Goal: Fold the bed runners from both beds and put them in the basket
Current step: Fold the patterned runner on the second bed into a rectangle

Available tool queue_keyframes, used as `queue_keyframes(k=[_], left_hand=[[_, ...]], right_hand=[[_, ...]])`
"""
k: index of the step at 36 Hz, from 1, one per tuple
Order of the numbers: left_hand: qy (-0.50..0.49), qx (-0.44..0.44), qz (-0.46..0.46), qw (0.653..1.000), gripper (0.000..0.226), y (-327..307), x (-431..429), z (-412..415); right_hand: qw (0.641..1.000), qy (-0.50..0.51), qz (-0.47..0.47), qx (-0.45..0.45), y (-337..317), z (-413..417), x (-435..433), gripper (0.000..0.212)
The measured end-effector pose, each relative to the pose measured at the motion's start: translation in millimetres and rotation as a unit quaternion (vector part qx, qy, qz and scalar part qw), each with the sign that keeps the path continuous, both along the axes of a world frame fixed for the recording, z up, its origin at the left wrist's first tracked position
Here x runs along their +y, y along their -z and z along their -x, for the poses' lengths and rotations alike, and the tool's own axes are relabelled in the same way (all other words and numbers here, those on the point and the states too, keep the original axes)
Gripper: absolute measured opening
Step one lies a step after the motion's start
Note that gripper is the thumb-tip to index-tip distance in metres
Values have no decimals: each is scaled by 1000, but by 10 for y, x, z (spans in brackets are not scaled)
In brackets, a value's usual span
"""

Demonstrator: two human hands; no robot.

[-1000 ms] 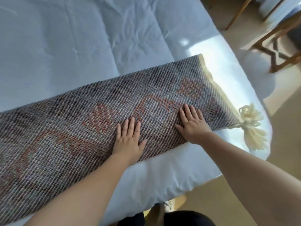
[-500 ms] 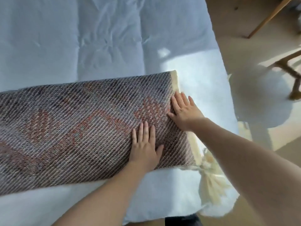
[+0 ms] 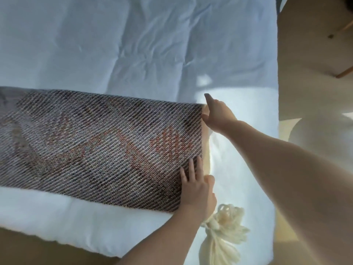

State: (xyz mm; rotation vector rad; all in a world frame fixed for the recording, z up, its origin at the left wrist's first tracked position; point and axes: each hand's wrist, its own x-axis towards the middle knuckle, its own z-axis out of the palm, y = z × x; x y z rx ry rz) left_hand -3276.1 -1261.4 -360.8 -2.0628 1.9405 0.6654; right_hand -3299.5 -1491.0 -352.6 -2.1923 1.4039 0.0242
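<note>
Woven runner (image 3: 99, 142) lies across the bed (image 3: 133, 44), probably thick but floppy. Left hand (image 3: 197, 190) rests flat, open; right hand (image 3: 216, 114) pinches its far corner. Take both end corners.

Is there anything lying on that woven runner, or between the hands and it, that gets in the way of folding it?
Nothing visible does. The left hand lies flat on the bed runner near its end, and the right hand is at the far corner of that end. Only the cream tassel trails off the end onto the white duvet. No basket is in view.
</note>
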Motion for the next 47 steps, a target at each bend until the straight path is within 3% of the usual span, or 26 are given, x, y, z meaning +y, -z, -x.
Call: queue_keyframes(k=[5, 11, 17, 22, 32, 36, 39, 47], left_hand=[[-78, 13, -40, 996, 47, -15, 56, 130], [-108, 42, -69, 991, 25, -139, 142, 133], [-126, 51, -99, 986, 37, -388, 254, 81], [-138, 64, -51, 987, 58, -407, 110, 91], [-187, 27, -115, 975, 40, -34, -208, 294], [-189, 18, -134, 973, 39, -101, -99, 273], [-186, 32, -102, 977, 36, -284, 26, 168], [-202, 68, 3, 977, 18, -1297, 558, -508]], right_hand=[[999, 45, -16, 13, -23, -130, -95, 19], [993, 86, -70, -43, -342, -230, -80, 11], [993, 69, -80, -57, -833, -311, -24, 11], [990, 66, -71, -100, -1114, -577, 1, 9], [997, 49, -24, -54, -815, -372, -51, 28], [995, 54, -43, -77, -773, -274, -67, 36], [994, 35, -54, -88, -853, -293, -52, 55], [986, 86, -84, -118, -1341, -440, 35, 55]])
